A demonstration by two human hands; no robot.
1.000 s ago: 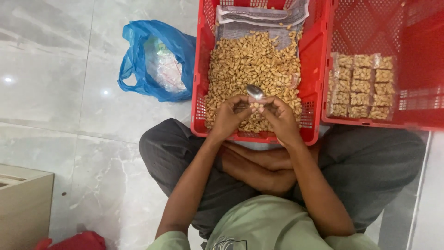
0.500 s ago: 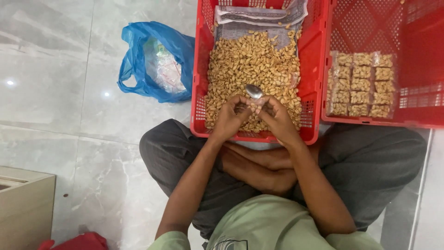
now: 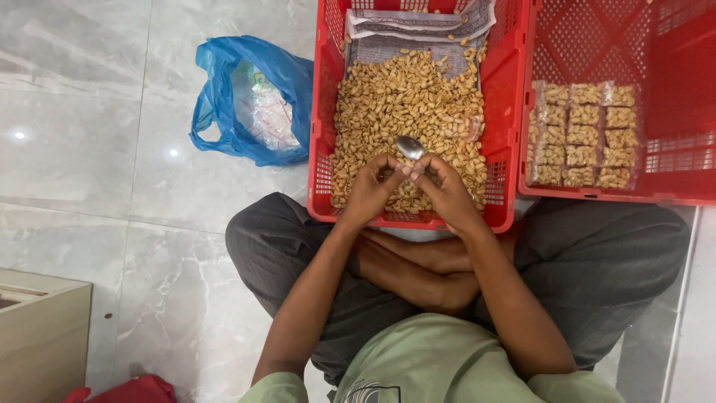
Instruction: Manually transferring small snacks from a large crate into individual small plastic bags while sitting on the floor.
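Observation:
I sit cross-legged on the floor behind a red plastic crate (image 3: 322, 112) heaped with golden peanuts (image 3: 406, 101). My right hand (image 3: 446, 192) grips a metal spoon (image 3: 410, 148), whose bowl points away from me over the nuts. Pressed against it, my left hand (image 3: 371, 190) has its fingers curled at the spoon's handle, and I cannot tell what it pinches. Both hands hover above the near end of the crate.
A second red crate (image 3: 671, 97) on the right holds several small clear packets of nuts (image 3: 582, 134). A blue plastic bag (image 3: 250, 101) lies on the marble floor to the left. A beige box (image 3: 41, 336) and a red item (image 3: 134, 389) sit bottom left.
Both hands have stayed together over the crate's near end, with only slight finger movement around the spoon.

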